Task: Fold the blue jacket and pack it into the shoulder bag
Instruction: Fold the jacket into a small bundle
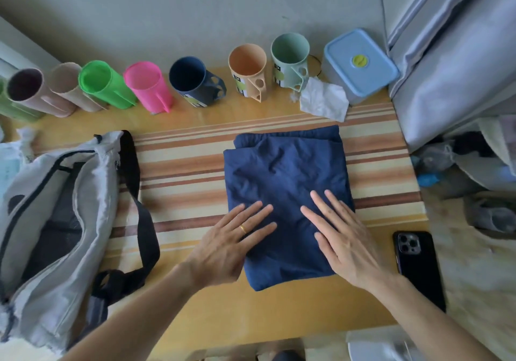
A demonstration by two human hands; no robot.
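Jacket point(284, 182) folded on table, L hand point(231, 244) & R hand point(342, 237) flat on it, fingers spread.

Both arms reaching forward from bottom edge, forearms bare, converging toward centre. Left hand point(229, 244) lying palm down, fingers extended and slightly spread, pointing up and right; gold ring point(243, 229) showing on one finger. Right hand point(342, 237) lying palm down too, fingers straight and fanned, pointing up and left. Hands sitting side by side, near each other but apart, fingertips angling inward. Neither hand gripping; both flat and open.
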